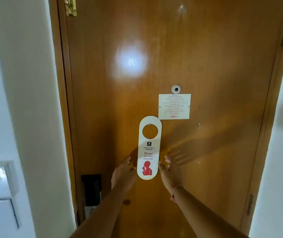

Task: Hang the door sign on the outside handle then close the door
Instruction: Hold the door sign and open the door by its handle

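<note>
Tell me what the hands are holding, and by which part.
The sign hangs from a small hook; both hands flank its lower end, fingers at its edges. A firm hold cannot be told.

The wooden door (pixel 206 48) carries a sign (pixel 148 148) on a small hook, a notice (pixel 174 106) and a peephole (pixel 176 89).

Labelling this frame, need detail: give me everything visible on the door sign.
The door sign is a cream, round-ended hanger that looks like stiff card or plastic, with a round hole near its top. It hangs upright on a small hook on the inner face of the wooden door. Print reads "President", then red "Please do not disturb" over a red shushing figure. The left hand and right hand flank its lower end, fingertips at its edges; contact is unclear.
</note>
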